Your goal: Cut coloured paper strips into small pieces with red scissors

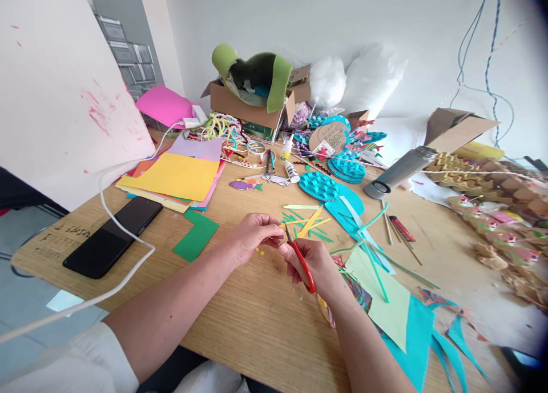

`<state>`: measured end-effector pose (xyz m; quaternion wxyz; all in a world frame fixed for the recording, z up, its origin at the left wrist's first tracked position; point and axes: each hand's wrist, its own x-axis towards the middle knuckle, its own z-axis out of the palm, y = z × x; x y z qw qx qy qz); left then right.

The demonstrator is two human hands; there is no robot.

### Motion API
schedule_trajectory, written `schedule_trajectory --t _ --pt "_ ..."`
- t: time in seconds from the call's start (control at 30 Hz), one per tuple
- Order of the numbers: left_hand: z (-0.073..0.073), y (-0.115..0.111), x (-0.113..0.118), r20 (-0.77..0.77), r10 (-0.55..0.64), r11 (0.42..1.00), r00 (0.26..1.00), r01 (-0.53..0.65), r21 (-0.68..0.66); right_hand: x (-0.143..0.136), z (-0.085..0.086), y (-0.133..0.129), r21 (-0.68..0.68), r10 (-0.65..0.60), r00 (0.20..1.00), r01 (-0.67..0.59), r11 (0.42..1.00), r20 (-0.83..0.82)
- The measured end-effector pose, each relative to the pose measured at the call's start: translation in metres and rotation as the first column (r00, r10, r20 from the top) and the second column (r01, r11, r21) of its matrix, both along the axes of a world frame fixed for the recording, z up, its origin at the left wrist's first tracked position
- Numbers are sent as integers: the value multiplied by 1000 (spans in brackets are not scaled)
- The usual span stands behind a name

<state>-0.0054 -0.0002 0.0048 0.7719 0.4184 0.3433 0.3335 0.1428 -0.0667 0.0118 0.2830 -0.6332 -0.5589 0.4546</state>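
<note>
Red-handled scissors are in my right hand, its fingers wrapped round the handles and the dark blades pointing up and left. My left hand is just left of the blade tips, thumb and fingers pinched on a small yellow piece. Small yellow bits lie on the wooden table below my left hand. Beyond both hands are green strips and yellow strips, crossing one another. A green paper piece lies left of my left hand.
A black phone, a white cable and stacked coloured paper are at the left. Glue bottles and blue egg-carton pieces stand or lie behind the strips. A metal flask and light green paper are at the right.
</note>
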Motion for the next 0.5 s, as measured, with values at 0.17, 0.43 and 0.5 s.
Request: schedule_trajectory --t 0.17,0.43,0.5 --pt "-1 0 0 9 32 999 999 -32 -11 0 1 1 -22 -3 1000 2 1000 -7" --pt "2 0 -1 -30 12 1000 999 -12 21 0 0 1 -8 13 1000 -13 1000 -8" --pt "2 0 -1 -37 10 1000 999 -9 28 -1 1 0 -12 12 1000 -13 1000 -12"
